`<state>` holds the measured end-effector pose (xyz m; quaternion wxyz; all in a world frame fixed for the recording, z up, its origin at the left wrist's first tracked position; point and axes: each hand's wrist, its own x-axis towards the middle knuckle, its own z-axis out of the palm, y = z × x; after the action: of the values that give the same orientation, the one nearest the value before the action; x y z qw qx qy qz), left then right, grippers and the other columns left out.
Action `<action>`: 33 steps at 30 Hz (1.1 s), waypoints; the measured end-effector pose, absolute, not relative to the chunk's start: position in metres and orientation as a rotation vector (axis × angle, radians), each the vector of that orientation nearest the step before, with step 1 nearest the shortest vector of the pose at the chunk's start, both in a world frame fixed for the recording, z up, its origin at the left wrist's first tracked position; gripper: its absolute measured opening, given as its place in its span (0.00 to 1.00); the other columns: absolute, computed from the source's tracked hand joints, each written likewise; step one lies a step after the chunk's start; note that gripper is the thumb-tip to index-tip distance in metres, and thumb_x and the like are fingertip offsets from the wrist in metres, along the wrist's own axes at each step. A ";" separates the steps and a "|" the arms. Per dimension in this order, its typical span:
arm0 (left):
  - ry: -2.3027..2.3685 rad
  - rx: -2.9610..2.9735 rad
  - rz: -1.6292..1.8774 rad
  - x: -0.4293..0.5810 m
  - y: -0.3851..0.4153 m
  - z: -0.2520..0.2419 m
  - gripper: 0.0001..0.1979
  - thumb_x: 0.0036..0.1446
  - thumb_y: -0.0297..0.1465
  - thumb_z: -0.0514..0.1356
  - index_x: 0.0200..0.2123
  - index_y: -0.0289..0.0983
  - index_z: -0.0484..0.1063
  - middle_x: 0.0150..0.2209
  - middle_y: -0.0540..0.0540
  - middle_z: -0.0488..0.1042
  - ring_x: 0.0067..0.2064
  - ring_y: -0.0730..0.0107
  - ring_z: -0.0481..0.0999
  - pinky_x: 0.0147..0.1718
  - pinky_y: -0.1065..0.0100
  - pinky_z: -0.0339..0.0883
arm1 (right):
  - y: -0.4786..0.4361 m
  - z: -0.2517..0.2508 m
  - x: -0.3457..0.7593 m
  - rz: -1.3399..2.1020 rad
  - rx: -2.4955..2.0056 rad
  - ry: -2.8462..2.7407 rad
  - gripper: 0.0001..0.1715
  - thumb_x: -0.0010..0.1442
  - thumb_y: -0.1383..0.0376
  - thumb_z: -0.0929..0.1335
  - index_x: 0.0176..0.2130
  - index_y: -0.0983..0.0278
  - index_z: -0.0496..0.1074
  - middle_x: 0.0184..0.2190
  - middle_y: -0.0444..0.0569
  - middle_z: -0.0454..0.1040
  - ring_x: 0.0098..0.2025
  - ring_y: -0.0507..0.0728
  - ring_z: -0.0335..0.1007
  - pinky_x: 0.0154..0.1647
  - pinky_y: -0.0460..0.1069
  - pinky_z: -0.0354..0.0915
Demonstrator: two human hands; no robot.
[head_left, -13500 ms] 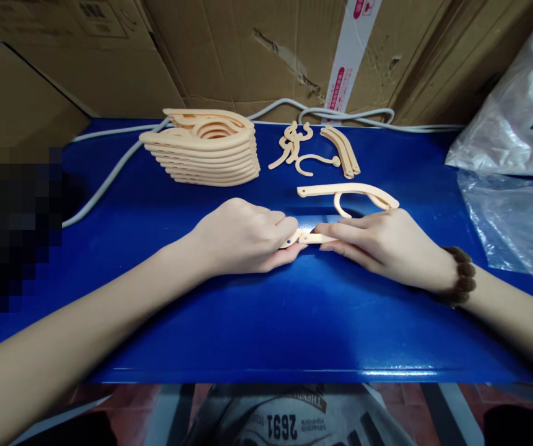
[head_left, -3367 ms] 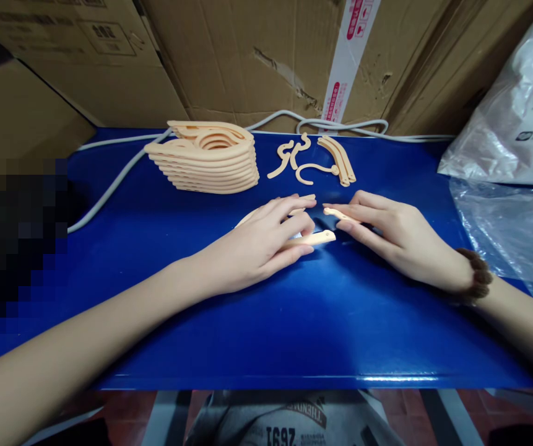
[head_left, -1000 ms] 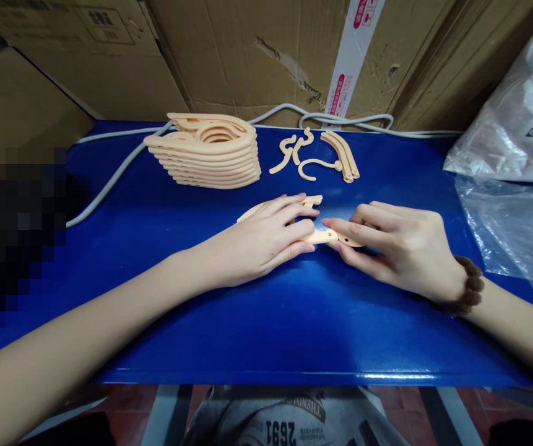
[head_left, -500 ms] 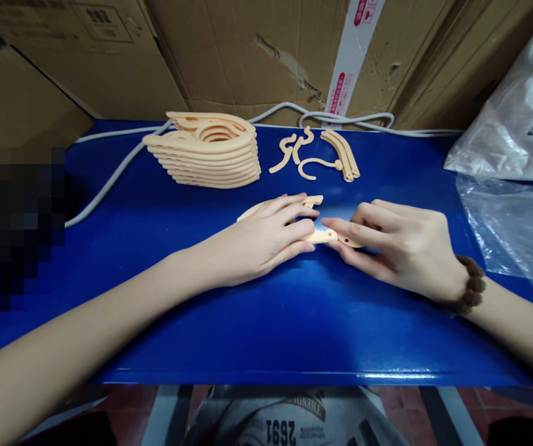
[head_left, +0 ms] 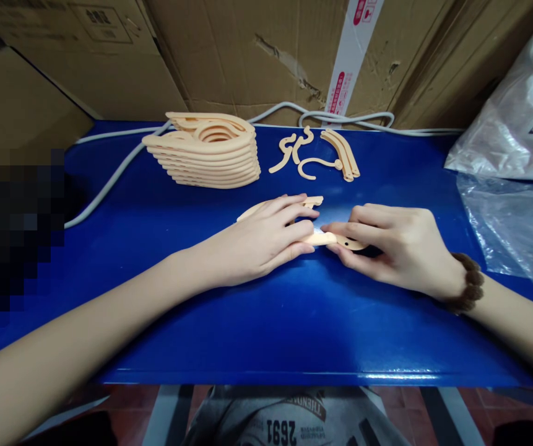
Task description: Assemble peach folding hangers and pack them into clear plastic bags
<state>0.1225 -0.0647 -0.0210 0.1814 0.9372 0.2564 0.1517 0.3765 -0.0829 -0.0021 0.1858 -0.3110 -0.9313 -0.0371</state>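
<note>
My left hand [head_left: 268, 238] lies over a beige plastic hanger body [head_left: 320, 239], its fingers closed over it and pressing it against the table. The palm covers most of the piece; a curved edge and a notched end show behind the fingers. My right hand [head_left: 387, 241] pinches a smaller hanger arm [head_left: 352, 243] with a dark hole between thumb and fingers. The arm's left end meets the end of the hanger body. My fingertips partly hide the joint, so whether the two are locked together I cannot tell.
On the blue table [head_left: 266, 334] stands a stack of beige hangers [head_left: 205, 161]. Beside it lie small wavy pieces [head_left: 287, 152], a hanger hook [head_left: 312, 162] and curved arms [head_left: 343, 155]. A white cable [head_left: 285, 108] runs along cardboard boxes [head_left: 247, 56]. Plastic bags [head_left: 512, 124] lie at right.
My right hand has shifted slightly, and the hanger arm's end now overlaps the hole at the end of the hanger body. My left hand stays put.
</note>
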 end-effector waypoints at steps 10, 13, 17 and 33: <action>0.751 2.569 0.498 0.117 -0.060 -0.019 0.09 0.67 0.32 0.54 0.47 0.36 0.70 0.63 0.37 0.69 0.71 0.53 0.56 0.68 0.50 0.53 | -0.090 0.004 0.372 0.248 -0.631 -2.750 0.29 0.64 0.43 0.67 0.38 0.66 0.78 0.22 0.44 0.70 0.24 0.52 0.63 0.31 0.49 0.56; 0.755 2.554 0.532 0.115 -0.057 -0.023 0.13 0.65 0.27 0.54 0.52 0.36 0.69 0.63 0.38 0.68 0.70 0.56 0.57 0.68 0.53 0.54 | -0.091 0.003 0.372 0.276 -0.608 -2.747 0.29 0.63 0.43 0.67 0.38 0.67 0.78 0.23 0.45 0.70 0.26 0.53 0.64 0.32 0.49 0.56; 0.781 2.481 0.585 0.113 -0.053 -0.026 0.20 0.66 0.29 0.56 0.60 0.35 0.64 0.64 0.38 0.67 0.68 0.59 0.61 0.67 0.59 0.57 | -0.089 0.000 0.372 0.256 -0.620 -2.747 0.31 0.62 0.42 0.68 0.41 0.67 0.78 0.27 0.46 0.72 0.31 0.55 0.64 0.34 0.50 0.56; 0.839 2.425 0.662 0.115 -0.052 -0.030 0.24 0.67 0.34 0.59 0.62 0.33 0.62 0.62 0.39 0.68 0.64 0.62 0.67 0.64 0.62 0.61 | -0.085 0.008 0.375 -0.137 -0.753 -2.704 0.33 0.67 0.45 0.63 0.53 0.70 0.74 0.42 0.56 0.75 0.39 0.59 0.67 0.41 0.52 0.61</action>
<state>0.1146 -0.0520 -0.0297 0.2431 0.8877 0.3069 0.2424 0.3753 -0.0852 0.0083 0.1651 -0.2642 -0.9490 -0.0481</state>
